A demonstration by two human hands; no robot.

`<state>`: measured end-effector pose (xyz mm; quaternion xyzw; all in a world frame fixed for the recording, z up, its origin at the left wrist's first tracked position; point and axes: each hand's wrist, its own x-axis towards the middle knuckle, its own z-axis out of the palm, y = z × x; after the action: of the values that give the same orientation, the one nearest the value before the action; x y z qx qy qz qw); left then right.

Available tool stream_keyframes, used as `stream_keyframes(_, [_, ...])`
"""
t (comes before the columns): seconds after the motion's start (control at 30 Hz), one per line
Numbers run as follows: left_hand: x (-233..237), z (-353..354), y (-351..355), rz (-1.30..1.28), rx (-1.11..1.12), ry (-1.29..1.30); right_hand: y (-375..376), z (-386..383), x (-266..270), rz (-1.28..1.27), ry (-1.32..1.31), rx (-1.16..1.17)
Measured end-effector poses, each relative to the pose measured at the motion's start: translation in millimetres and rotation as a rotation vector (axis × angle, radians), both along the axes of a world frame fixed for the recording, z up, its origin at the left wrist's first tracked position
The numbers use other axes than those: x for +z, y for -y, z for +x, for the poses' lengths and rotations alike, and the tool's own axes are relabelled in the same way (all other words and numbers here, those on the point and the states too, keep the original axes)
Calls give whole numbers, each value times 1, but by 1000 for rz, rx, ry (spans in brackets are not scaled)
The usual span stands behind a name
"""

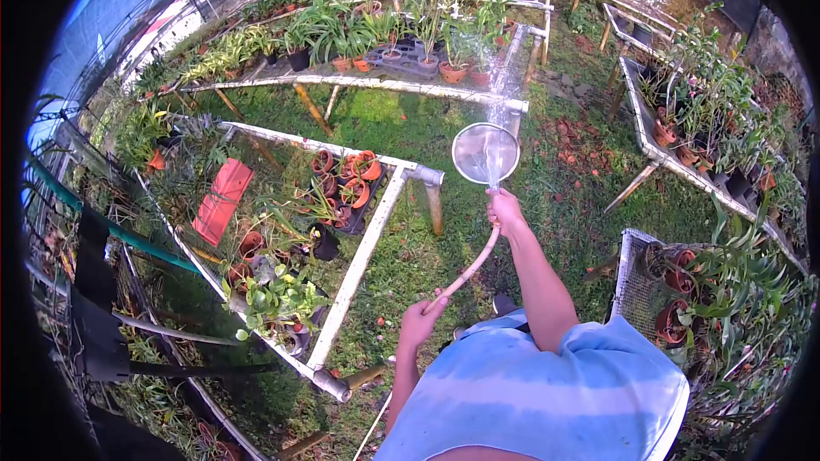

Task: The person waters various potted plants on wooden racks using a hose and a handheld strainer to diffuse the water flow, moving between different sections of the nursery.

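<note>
My right hand (507, 212) is closed around the front end of a pale garden hose (476, 263), arm stretched forward. Just beyond its fingers is a round, rimmed, mesh-like disc (471, 154), resembling a strainer; how it is attached is hidden. Water (494, 158) streams from the hose end across the disc and sprays toward potted plants on the far bench. Lower and to the left, my left hand (418, 322) grips the same hose further back, its fingers wrapped round it. The hose curves up from the left hand to the right.
A white-framed bench (359, 266) with terracotta pots (354, 193) and a red trough (223, 201) stands at left. Across the back runs a long plant bench (367, 81). Plant benches (647, 145) and a mesh stand (630, 277) line the right. Grass (559, 196) lies between them.
</note>
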<state>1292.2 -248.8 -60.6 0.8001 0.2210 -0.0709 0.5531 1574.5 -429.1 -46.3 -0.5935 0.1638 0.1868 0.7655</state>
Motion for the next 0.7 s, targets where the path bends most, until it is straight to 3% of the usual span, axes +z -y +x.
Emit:
stream_keyframes(0.1, [-5, -1, -2, 11, -3, 8, -9, 1, 3, 51, -13, 31])
stream_keyframes(0.23, [-2, -4, -2, 32, 87, -19, -23, 7, -3, 60, 21, -119])
stream_keyframes(0.37, [11, -9, 0, 31, 80, -7, -43, 18, 12, 71, -10, 223])
stream_keyframes(0.53, [22, -18, 8, 22, 288, 19, -96, 26, 24, 88, 87, 202])
stream_keyframes(0.7, [37, -19, 10, 116, 363, -9, -127, 39, 31, 95, 80, 451])
